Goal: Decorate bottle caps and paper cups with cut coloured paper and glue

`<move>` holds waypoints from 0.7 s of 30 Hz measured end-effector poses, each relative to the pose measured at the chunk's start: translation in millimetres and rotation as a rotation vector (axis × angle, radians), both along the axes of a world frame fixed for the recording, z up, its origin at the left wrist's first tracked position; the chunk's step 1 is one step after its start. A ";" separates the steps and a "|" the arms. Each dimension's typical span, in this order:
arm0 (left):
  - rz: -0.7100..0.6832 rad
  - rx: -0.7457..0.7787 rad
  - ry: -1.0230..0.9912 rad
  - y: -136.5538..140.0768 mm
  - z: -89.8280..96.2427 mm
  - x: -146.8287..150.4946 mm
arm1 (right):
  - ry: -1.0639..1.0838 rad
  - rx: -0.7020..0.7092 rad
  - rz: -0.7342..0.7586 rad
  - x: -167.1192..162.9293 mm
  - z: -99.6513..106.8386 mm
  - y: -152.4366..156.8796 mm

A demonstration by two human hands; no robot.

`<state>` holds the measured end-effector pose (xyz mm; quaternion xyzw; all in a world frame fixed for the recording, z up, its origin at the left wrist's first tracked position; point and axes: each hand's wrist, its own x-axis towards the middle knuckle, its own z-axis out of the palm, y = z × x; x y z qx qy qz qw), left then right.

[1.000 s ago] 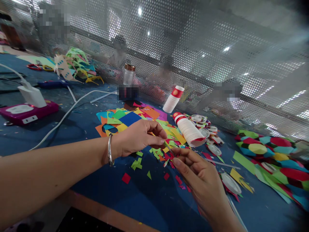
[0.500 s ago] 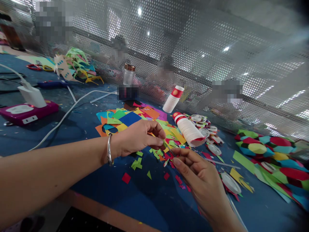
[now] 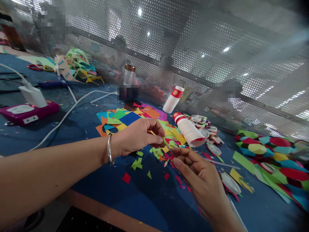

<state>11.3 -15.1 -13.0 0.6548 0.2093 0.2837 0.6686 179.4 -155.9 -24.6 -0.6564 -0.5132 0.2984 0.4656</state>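
Observation:
My left hand (image 3: 142,135), with a silver bangle on the wrist, pinches one end of a thin green and greyish paper piece (image 3: 168,147), seen nearly edge-on. The other end sits between the thumb and fingers of my right hand (image 3: 196,170). It spans the short gap between both hands, above the blue table. Small green, red and orange paper scraps (image 3: 137,163) lie beneath and around them. Just behind, a heap of coloured paper sheets (image 3: 130,118) is partly covered by my left hand. Beyond my right hand lies a stack of paper cups (image 3: 189,129) on its side.
Another cup stack (image 3: 173,99) stands near the perforated metal screen (image 3: 193,42). Multicoloured paper shapes (image 3: 265,148) lie at right. A purple power strip (image 3: 31,112) with a white charger and cable (image 3: 60,120) sits left. A lidded jar (image 3: 129,74) stands behind.
Both hands hold nearly the same pose on the thin paper piece. Only a very slight shift of the view and fingers shows.

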 end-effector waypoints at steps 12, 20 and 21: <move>-0.013 0.012 0.006 -4.7 -0.3 0.1 | 0.038 -0.022 0.030 2.7 -1.7 -0.6; -0.018 -0.018 0.002 -4.8 0.6 -0.6 | 0.003 -0.003 0.028 2.3 -0.6 0.2; -0.020 -0.021 0.000 -4.8 0.5 -0.7 | 0.008 0.002 0.029 2.5 -0.8 0.2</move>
